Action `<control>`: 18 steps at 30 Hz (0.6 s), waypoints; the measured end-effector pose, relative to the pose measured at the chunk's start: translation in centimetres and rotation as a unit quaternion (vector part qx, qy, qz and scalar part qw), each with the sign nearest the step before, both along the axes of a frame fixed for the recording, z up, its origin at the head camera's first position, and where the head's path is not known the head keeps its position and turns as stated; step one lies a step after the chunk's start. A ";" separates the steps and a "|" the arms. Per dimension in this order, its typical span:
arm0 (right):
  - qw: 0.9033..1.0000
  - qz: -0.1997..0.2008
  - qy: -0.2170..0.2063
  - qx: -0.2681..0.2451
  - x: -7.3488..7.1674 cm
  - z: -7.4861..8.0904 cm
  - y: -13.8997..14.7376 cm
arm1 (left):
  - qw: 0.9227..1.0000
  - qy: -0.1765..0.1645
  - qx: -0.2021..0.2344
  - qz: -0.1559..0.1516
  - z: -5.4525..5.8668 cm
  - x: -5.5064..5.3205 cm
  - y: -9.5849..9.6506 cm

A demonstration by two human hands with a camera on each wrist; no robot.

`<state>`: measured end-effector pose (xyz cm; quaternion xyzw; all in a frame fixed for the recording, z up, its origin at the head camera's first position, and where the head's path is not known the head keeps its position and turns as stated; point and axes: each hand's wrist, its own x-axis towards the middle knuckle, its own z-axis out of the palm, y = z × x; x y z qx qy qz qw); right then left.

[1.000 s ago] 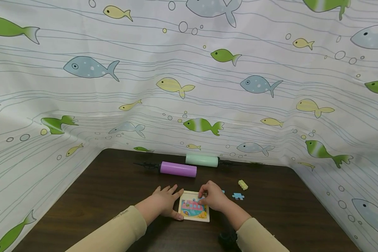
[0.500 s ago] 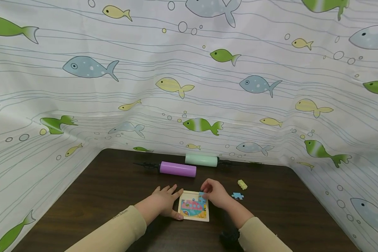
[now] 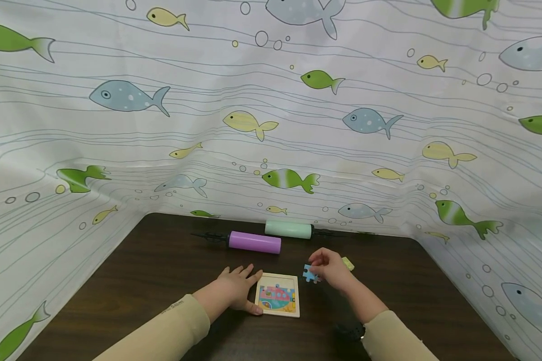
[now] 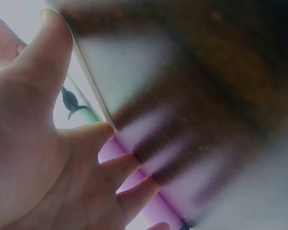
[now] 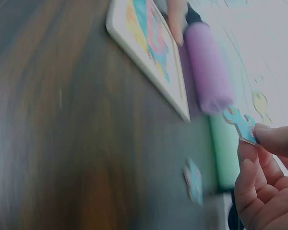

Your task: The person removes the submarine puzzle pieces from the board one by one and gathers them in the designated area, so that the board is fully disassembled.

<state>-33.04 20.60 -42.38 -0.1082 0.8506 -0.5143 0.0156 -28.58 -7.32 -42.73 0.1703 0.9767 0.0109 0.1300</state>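
A square jigsaw puzzle tray [image 3: 277, 313] with a pale rim lies on the table. Its lower part is filled with a pink, teal and yellow picture, while its upper part shows bare backing. My left hand [image 3: 237, 288] lies flat with spread fingers at the tray's left edge, thumb by the lower corner; the left wrist view shows these fingers [image 4: 129, 165] straight on the tabletop. Right of the tray, my right hand [image 3: 331, 268] pinches a light blue puzzle piece [image 5: 241, 125] between thumb and fingers. Another blue puzzle piece [image 5: 194, 181] lies on the table below that hand.
A purple hand pump [image 3: 255, 242] and a mint-green hand pump [image 3: 289, 229] lie at the back of the dark wooden table [image 3: 162, 260]. Partly behind my right hand is a small yellow block [image 3: 348, 263]. A fish-print curtain [image 3: 271, 150] surrounds the table.
My right hand has lifted away from the tray's upper right corner and moved right, carrying the blue puzzle piece with it. My left hand has stayed in place.
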 end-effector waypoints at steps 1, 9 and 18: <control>1.000 -0.004 -0.001 0.004 0.1 0.3 0.8 | 1.000 0.000 0.001 0.000 0.0 0.0 0.0; 0.998 -0.035 -0.007 0.046 1.0 1.2 8.1 | 1.000 -0.003 -0.003 0.003 -0.2 -0.1 0.0; 0.994 -0.077 -0.031 0.075 1.4 -0.1 12.7 | 1.000 -0.004 -0.003 0.001 -0.3 -0.2 0.1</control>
